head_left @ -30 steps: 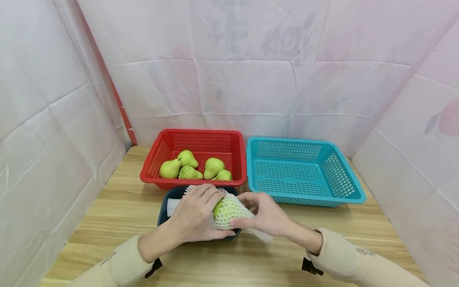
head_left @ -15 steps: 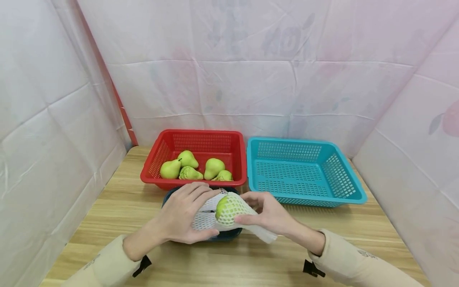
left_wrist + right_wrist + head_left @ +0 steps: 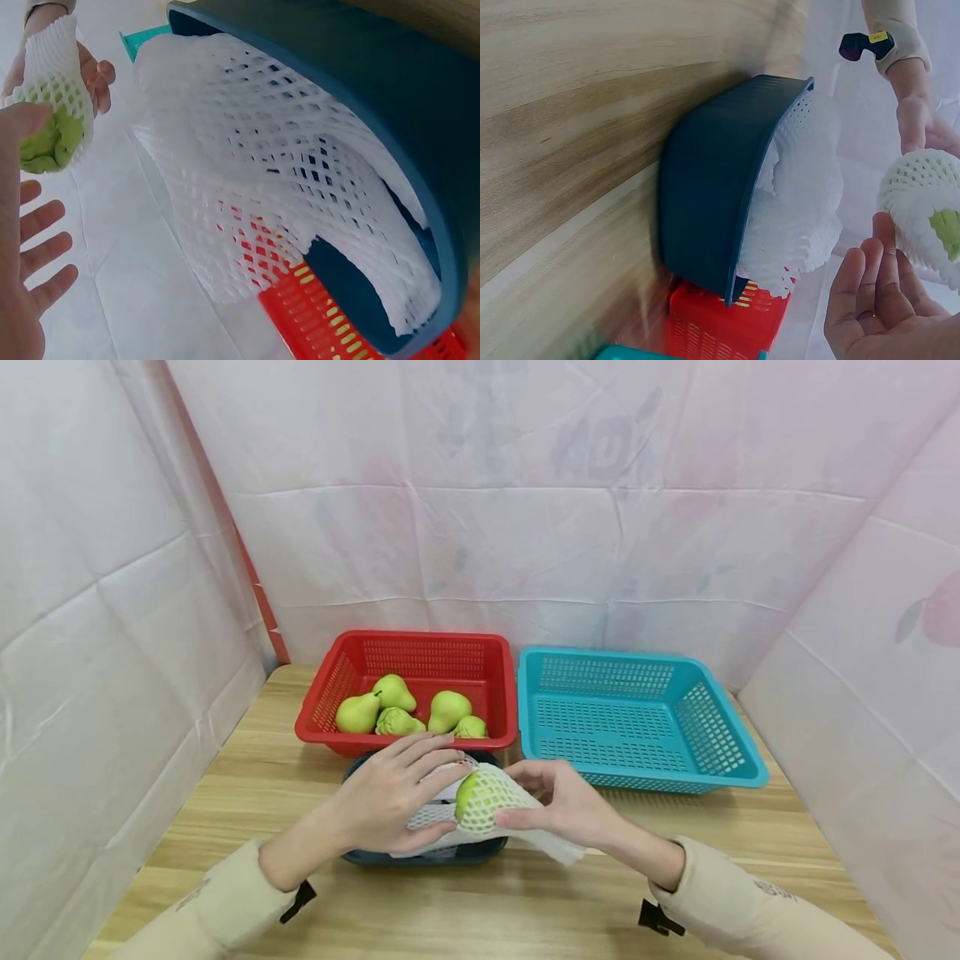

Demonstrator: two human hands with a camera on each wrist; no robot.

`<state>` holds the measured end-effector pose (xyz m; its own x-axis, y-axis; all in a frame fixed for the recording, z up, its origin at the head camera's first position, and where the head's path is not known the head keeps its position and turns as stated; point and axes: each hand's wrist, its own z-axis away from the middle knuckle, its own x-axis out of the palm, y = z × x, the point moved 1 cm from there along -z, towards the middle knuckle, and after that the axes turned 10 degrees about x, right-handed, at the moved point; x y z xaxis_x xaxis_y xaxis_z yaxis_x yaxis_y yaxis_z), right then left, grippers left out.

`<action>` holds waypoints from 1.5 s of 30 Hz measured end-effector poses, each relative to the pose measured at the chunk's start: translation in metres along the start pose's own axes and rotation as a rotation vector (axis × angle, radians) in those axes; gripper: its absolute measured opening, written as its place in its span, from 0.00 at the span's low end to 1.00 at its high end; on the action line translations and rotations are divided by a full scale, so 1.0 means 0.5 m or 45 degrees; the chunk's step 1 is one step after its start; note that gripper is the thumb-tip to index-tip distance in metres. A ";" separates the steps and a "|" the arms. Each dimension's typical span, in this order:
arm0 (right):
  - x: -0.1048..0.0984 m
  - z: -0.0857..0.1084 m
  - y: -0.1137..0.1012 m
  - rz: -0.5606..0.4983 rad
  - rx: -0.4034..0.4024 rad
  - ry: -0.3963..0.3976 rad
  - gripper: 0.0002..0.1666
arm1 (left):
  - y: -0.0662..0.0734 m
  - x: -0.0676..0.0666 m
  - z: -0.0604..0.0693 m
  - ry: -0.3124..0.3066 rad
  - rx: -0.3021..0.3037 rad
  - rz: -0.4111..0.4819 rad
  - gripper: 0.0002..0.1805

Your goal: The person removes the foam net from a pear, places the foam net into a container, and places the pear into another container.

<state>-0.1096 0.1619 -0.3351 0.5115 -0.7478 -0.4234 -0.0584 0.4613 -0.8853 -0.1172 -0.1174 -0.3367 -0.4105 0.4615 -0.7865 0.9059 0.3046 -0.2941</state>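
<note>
In the head view my right hand (image 3: 566, 806) grips a green pear (image 3: 467, 799) in a white foam net sleeve (image 3: 553, 843), thumb in front and fingers behind. The sleeve's loose end hangs out toward the lower right. My left hand (image 3: 382, 797) is at the pear's left end with its fingers extended; the left wrist view shows the thumb over the fruit and the other fingers spread apart. Whether that thumb presses on the pear is unclear. Below both hands stands a dark blue basin (image 3: 705, 180), with more white foam nets (image 3: 247, 127) heaped in it and bulging past its rim.
Behind the basin is a red basket (image 3: 420, 639) with several green pears (image 3: 450, 710), some of them knobbly. A turquoise basket (image 3: 637, 653) stands to its right, nothing seen inside. White printed sheets (image 3: 510, 543) wall in the wooden table (image 3: 547, 910) at back and sides.
My left hand has let go of the pear and shifted left, its fingers straightening, then come back slightly toward it. The right hand has moved a little right with the pear.
</note>
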 end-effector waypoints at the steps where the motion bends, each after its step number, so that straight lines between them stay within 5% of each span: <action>1: 0.000 -0.001 0.000 0.003 -0.003 0.000 0.32 | 0.001 0.001 -0.001 -0.008 0.006 -0.004 0.40; 23: 0.007 -0.021 -0.010 0.018 0.005 -0.030 0.28 | 0.007 0.003 -0.026 -0.166 -0.031 -0.067 0.41; 32: 0.001 -0.021 -0.012 -0.005 0.054 -0.031 0.28 | 0.007 0.005 -0.028 -0.138 -0.064 -0.153 0.45; 45: -0.027 -0.005 -0.015 0.143 -0.014 0.191 0.15 | -0.005 -0.003 -0.013 -0.115 -0.135 -0.146 0.46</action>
<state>-0.1181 0.1674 -0.3232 0.3680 -0.7549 -0.5429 -0.1176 0.5414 -0.8325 -0.1197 -0.1135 -0.3315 -0.4953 0.3433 -0.7980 0.8356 0.4395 -0.3296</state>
